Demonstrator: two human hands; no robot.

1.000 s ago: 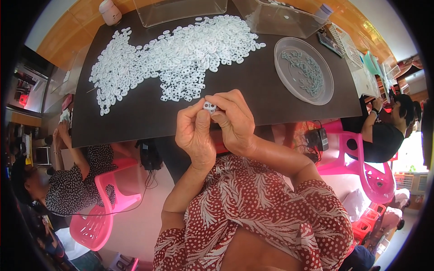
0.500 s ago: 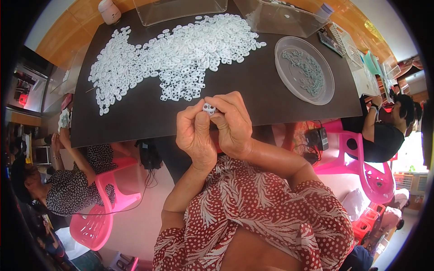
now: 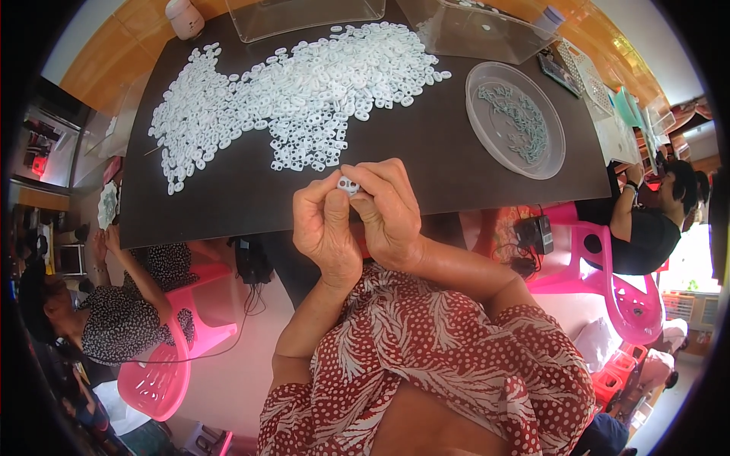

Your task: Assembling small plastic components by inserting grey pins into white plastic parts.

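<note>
Dark table point(image 3: 441, 144), hands point(image 3: 331, 235) together around white piece point(image 3: 348, 184)

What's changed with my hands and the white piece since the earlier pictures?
Your left hand and right hand have edged slightly left; the small white piece they pinch looks tilted differently. Nothing was taken hold of or let go. The white pile and round tray look unchanged.

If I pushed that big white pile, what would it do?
The white pile would probably spread rather than move as one, since its pieces look loose. Each looks small and flat, so probably light, sliding rather than rolling.
</note>
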